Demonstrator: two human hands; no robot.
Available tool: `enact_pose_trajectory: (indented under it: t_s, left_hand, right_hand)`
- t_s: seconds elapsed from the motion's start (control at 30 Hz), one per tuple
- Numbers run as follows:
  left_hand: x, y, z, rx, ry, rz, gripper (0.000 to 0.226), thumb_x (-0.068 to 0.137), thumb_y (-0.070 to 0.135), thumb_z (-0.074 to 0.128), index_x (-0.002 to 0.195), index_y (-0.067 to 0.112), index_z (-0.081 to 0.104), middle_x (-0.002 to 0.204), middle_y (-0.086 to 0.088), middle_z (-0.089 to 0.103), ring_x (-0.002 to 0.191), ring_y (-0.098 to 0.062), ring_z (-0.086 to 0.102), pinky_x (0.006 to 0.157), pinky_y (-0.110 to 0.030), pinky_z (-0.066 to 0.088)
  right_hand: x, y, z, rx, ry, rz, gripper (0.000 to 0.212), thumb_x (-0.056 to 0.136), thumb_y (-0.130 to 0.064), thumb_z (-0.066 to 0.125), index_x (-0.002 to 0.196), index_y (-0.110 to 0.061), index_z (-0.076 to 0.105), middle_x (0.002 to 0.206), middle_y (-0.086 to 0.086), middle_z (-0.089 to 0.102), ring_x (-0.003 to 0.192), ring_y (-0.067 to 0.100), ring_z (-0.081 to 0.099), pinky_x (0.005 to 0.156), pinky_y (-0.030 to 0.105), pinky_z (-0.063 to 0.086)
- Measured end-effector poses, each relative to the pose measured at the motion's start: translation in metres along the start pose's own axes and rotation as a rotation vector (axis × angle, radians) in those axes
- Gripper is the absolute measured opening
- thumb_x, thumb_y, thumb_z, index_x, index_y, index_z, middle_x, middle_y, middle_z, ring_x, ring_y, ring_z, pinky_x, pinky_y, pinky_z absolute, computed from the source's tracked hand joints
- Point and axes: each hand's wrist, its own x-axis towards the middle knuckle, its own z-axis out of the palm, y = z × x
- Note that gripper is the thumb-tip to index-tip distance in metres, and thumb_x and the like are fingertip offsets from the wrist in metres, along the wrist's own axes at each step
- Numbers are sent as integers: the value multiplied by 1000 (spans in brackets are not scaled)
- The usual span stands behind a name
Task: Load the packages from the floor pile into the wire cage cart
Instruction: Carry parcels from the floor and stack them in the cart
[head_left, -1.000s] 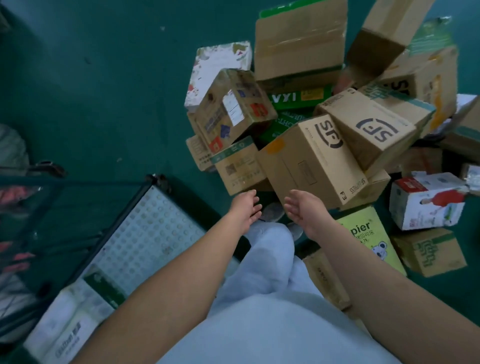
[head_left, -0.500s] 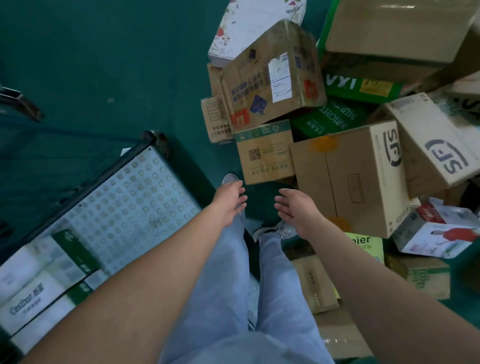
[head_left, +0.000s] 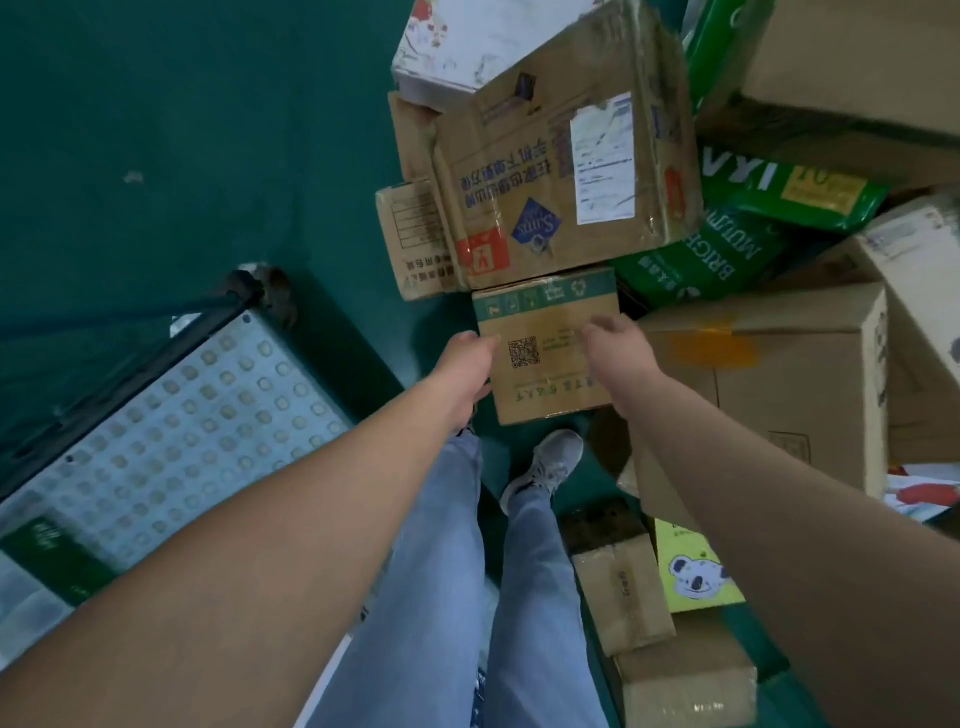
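Note:
A small brown box with a green band and a QR code lies on the green floor at the near edge of the package pile. My left hand touches its left side. My right hand lies over its upper right part, fingers pointing left. Neither hand shows a closed grip. A larger taped carton with a white label leans just behind the small box. The wire cage cart's perforated floor is at the lower left, with green-and-white packages on it.
A big brown carton stands right of the small box, with green bags behind it. A yellow koala box and brown parcels lie by my right leg. My shoe is just below the small box.
I have leaned in toward the pile. Both hands went from hanging in the air above my feet to the sides of the small QR-code box.

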Motion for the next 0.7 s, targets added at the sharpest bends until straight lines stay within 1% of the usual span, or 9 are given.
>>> enact_pose_trajectory:
  t_s: [0.07,0.13,0.2,0.27,0.33,0.47,0.57,0.63,0.7]
  left_hand:
    - [23,1,4,27,-34,6,52,104,35,53,151,18,40,131,1,59,113,-20,59,101,-37,48]
    - [48,-2,8,45,-26,1,71,104,37,55,162,21,18,145,0,48,128,-24,52,104,-39,44]
    - [66,-4,11,38,-40,1,63,103,38,57,157,20,31,139,-1,57,119,-21,58,89,-34,46]
    - [79,-3,14,36,-54,16,52,99,40,60,146,19,47,124,-2,67,107,-19,63,74,-32,47]
    - [82,-2,14,13,-56,15,59,92,46,66,142,19,50,119,-2,70,103,-19,66,69,-31,48]
    - [66,-15,4,-49,20,-61,82,73,68,75,135,21,49,123,-1,66,103,-16,64,68,-28,44]
    - [42,-36,-8,-102,32,-87,52,87,53,74,120,21,50,118,-3,67,101,-17,65,81,-33,52]
    - [24,-52,-15,-156,33,-97,53,93,44,71,132,19,45,112,-4,68,96,-16,66,81,-35,56]
    - [3,-62,-20,-155,61,-81,64,96,41,69,146,20,34,106,1,64,89,-8,62,64,-26,48]
  right_hand:
    - [23,-6,2,-97,65,-68,56,101,-29,55,154,-26,37,147,4,46,115,24,57,91,42,53]
    - [50,-7,7,-184,105,-95,70,96,-36,57,158,-30,27,154,3,40,130,29,51,105,52,49]
    - [72,-6,11,-208,106,-50,79,92,-43,57,160,-29,20,154,7,41,135,34,48,112,52,43]
    - [85,-8,15,-210,112,4,83,90,-45,58,160,-23,19,151,11,44,132,37,49,109,47,44]
    - [89,-11,20,-207,119,21,87,85,-49,59,158,-20,23,149,11,45,131,37,49,109,48,44]
    - [68,-4,26,-175,60,-42,91,79,-50,65,156,-21,26,147,9,45,131,35,49,110,52,43]
    - [40,7,25,-173,5,-51,86,84,-45,68,156,-25,26,146,5,46,126,30,53,108,52,46]
    - [22,15,25,-169,-33,-52,86,80,-47,69,154,-29,27,142,3,49,122,28,56,105,51,49]
    - [9,21,27,-164,-53,-62,83,81,-44,69,152,-30,29,140,2,51,118,26,57,102,50,51]
